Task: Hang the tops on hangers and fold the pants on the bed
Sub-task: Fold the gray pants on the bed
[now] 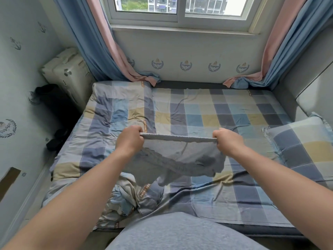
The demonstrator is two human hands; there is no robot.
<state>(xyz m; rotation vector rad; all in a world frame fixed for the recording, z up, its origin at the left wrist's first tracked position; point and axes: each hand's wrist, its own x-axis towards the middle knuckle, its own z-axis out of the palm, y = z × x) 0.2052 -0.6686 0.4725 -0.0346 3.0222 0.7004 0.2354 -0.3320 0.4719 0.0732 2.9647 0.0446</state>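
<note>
Head view. One bed in checked sheets fills the room below one window. Two curtains pool at its far corners. One pillow lies at right and one quilt at left. My left hand and right hand each pinch one end of the waistband of one pair of grey pants, held taut above mid-bed with the legs hanging crumpled.

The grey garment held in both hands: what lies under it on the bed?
Below the grey garment shows the checked bed cover and, near its lower left edge, a crumpled bundle of printed cloth. The part of the cover directly behind the hanging cloth is hidden.
</note>
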